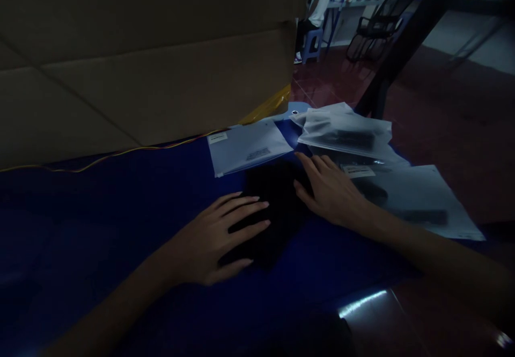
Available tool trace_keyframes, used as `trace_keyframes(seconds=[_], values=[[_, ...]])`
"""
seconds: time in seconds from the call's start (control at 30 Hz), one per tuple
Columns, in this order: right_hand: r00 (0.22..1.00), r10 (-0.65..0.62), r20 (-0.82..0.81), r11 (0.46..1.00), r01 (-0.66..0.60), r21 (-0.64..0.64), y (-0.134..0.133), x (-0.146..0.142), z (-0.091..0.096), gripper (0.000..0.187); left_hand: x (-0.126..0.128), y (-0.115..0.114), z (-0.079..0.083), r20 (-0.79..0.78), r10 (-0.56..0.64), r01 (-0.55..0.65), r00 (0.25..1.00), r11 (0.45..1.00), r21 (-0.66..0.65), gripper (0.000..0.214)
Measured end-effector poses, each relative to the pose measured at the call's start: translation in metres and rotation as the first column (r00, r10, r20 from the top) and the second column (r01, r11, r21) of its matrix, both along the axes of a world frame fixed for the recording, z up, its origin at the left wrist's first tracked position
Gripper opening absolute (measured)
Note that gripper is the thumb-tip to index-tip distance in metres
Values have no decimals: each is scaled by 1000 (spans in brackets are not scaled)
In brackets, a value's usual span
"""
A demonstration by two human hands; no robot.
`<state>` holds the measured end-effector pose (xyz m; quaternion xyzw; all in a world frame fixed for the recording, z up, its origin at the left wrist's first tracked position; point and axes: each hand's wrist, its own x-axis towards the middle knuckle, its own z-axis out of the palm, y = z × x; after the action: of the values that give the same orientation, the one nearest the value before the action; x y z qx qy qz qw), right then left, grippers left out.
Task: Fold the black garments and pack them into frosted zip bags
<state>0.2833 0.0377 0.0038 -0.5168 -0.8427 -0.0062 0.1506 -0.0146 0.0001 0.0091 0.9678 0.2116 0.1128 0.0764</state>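
Note:
A dark black item, apparently soft cloth [277, 206], lies on the blue tabletop [177, 185]; its exact kind is too dim to make out. My left hand [225, 233] rests flat on its left side with the fingers spread. On its upper right edge lies my right hand [328, 188], fingers stretched and thumb apart. Just beyond the cloth is a frosted zip bag [237, 145] with a small label. More frosted bags [346, 129] with dark contents are piled past my right hand, and a larger labelled bag [426, 190] lies partly behind my right forearm.
A large cardboard box [161, 88] with yellow tape [269, 107] stands along the far left. A thin yellow-red wire [96, 161] runs along its base. A dark slanted post [414, 40] rises at right. Farther back are a person on a blue stool [313, 43] and a black chair [378, 27].

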Motion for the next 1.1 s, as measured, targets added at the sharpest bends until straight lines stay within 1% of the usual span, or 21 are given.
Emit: trace_keyframes(seconds=[0.1, 0.2, 0.27, 0.33, 0.4, 0.47, 0.53, 0.6, 0.63, 0.7, 0.77, 0.8, 0.83, 0.93, 1.1], values=[[999, -8, -39, 1000, 9, 14, -1, -1, 0, 49, 1, 1, -5, 10, 26, -27, 1000, 998, 64, 48], [990, 15, -141, 999, -11, 31, -5, -2, 2, 48, 2, 2, -11, 15, 35, -37, 999, 994, 103, 44], [972, 66, -224, 997, -56, 52, -9, -4, 5, 50, 2, 3, -13, 13, 31, -32, 999, 993, 116, 43], [942, 152, -299, 987, -126, 104, -15, -6, 8, 50, 3, 3, -13, 17, 40, -42, 999, 991, 127, 44], [894, 268, -359, 959, -211, 189, -20, -7, 11, 49, 5, 1, -12, 53, 79, -86, 995, 984, 157, 50], [837, 394, -379, 913, -309, 264, -25, -8, 11, 48, 7, -1, -10, 120, 132, -154, 984, 967, 202, 63], [779, 506, -371, 859, -414, 301, -28, -9, 9, 49, 9, -2, -8, 189, 165, -209, 968, 946, 246, 80], [732, 591, -338, 805, -507, 309, -31, -12, 5, 51, 10, -3, -6, 227, 172, -233, 959, 932, 278, 91], [712, 628, -316, 777, -550, 306, -33, -13, 4, 50, 10, -4, -5, 234, 171, -236, 957, 928, 289, 93], [656, 706, -266, 708, -646, 287, -35, -18, 1, 47, 10, -3, -5, 223, 167, -231, 960, 925, 302, 89], [586, 777, -230, 628, -743, 229, -37, -22, -1, 43, 10, -2, -7, 151, 164, -202, 975, 936, 287, 82], [559, 799, -222, 598, -778, 194, -38, -24, -1, 43, 9, -1, -9, 98, 167, -188, 981, 946, 263, 79], [546, 810, -216, 580, -799, 156, -38, -25, -2, 45, 9, 0, -10, 43, 172, -177, 984, 957, 229, 78], [560, 806, -193, 580, -811, 69, -38, -27, -3, 51, 7, 2, -13, -68, 193, -184, 979, 975, 125, 78], [567, 806, -171, 582, -811, 53, -37, -25, -2, 52, 7, 2, -13, -73, 204, -197, 976, 976, 91, 81]])
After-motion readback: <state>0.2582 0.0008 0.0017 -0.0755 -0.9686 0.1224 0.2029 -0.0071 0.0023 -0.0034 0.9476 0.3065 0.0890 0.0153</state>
